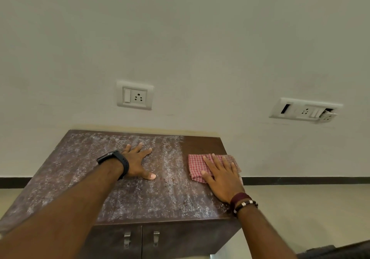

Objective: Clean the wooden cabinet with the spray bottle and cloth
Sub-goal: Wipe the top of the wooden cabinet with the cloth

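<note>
— Cabinet [80,178] first: where does it stand?
— Against the wall, dark wood, its top speckled with white droplets across the left and middle — the far right corner looks bare and dark.
— Left hand [138,163]?
— Flat on the wet top, fingers spread and straight, gripping nothing; a black watch [118,161] sits on the wrist.
— And to the right?
— A red checked cloth [197,166] lies near the right edge. The right hand [222,180] presses on it, fingers extended — beaded bracelets [243,201] at the wrist.
</note>
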